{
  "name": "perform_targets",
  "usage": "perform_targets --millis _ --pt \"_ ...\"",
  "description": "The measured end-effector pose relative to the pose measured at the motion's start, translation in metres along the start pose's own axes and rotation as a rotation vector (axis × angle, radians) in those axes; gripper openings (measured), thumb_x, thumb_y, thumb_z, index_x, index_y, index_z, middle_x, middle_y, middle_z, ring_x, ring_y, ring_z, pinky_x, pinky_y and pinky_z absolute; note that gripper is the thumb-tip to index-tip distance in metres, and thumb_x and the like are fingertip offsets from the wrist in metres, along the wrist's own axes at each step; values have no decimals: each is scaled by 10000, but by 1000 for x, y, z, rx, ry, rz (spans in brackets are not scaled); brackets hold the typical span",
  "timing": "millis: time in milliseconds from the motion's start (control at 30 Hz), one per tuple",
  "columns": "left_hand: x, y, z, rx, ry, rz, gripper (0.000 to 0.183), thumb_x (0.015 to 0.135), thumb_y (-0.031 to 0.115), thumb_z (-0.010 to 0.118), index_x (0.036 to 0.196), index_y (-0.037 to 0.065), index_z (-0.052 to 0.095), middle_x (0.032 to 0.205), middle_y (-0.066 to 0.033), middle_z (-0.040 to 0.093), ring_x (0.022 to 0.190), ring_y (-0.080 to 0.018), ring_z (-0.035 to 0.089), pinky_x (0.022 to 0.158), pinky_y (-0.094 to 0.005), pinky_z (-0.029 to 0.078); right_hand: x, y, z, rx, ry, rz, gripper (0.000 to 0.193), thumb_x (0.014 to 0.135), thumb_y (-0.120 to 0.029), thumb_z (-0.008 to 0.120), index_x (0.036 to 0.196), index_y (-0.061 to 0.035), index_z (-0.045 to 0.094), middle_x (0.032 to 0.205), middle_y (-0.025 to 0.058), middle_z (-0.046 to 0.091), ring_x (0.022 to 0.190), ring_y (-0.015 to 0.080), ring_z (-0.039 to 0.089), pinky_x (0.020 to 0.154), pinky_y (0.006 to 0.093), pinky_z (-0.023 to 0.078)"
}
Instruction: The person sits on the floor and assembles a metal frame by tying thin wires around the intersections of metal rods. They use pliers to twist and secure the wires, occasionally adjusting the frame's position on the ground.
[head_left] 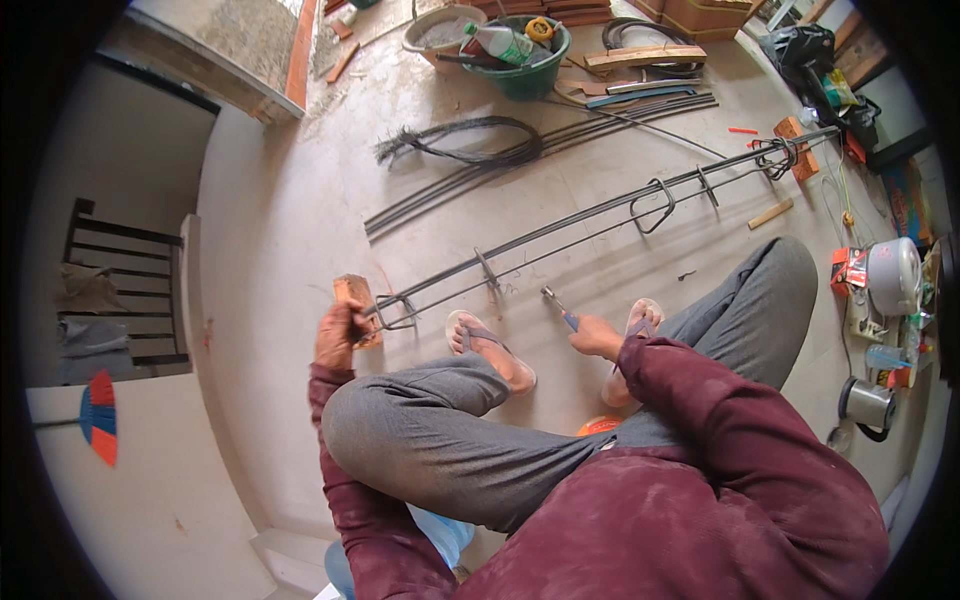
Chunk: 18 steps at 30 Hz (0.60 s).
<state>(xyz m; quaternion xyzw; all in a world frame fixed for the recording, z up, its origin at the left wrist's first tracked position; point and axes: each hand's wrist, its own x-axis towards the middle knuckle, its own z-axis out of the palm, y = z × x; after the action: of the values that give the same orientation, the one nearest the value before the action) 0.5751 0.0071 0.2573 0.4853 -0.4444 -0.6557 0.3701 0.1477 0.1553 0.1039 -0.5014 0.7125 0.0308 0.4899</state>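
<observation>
Just beyond the rebar cage (600, 214), coiled wire (512, 157).

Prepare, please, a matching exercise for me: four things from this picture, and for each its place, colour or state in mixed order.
Column one
1. Left hand
2. Right hand
3. Green tub
4. Fan-shaped thing at far left

Column two
A. Has a plastic bottle in it
B. Closed around the handle of a metal-headed tool
C. Red and blue
D. At one end of the long bars, beside a brick

Pairs: 1-D, 2-B, 3-A, 4-C
</observation>
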Motion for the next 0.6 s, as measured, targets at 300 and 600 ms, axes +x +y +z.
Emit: perform_targets --millis 300,600 --pt "-80 166 169 -33 -22 424 207 1005 280 500 1087 97 553 846 -30 593 753 -137 586 713 -309 532 32 50 36 -155 27 -122 365 797 -121 602 1152 -33 599 1151 212 630 1056 357 629 876 454 506" --pt "-14 103 219 -558 63 343 187 994 239 524 1052 79 602 949 -21 666 807 -127 623 738 -301 544 -9 -3 -25 -185 662 -204 480 768 -335 692 1151 -55 617 1270 152 498 1184 328 466 955 521 405"
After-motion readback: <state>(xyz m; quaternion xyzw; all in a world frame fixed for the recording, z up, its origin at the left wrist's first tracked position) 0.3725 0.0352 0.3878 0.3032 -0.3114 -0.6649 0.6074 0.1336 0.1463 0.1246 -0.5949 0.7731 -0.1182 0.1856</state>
